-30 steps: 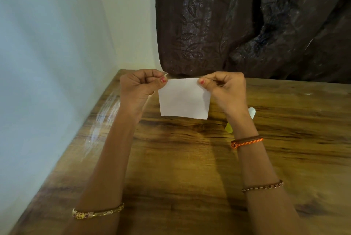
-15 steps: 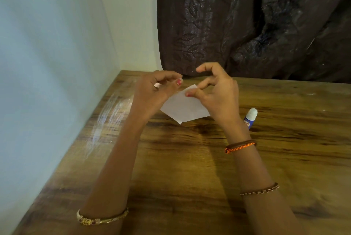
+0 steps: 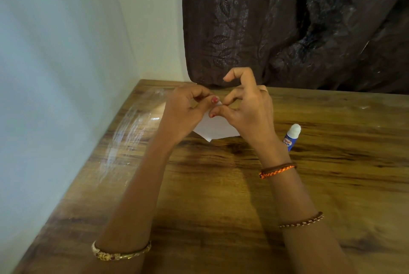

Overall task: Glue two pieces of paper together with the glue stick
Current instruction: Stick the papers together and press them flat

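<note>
the brown wooden table (image 3: 221,185) bears your work. your white paper sheet (image 3: 215,128) hangs just above it, top corner pinched by your left hand (image 3: 188,112) and right hand (image 3: 250,114), likely to press layers. the blue, white-capped glue stick (image 3: 292,137) lies beside your right wrist, handy.

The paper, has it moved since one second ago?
Yes. The paper, then held upright with its top edge level before the curtain's hem, is now tilted, one corner pointing down toward the table.
</note>
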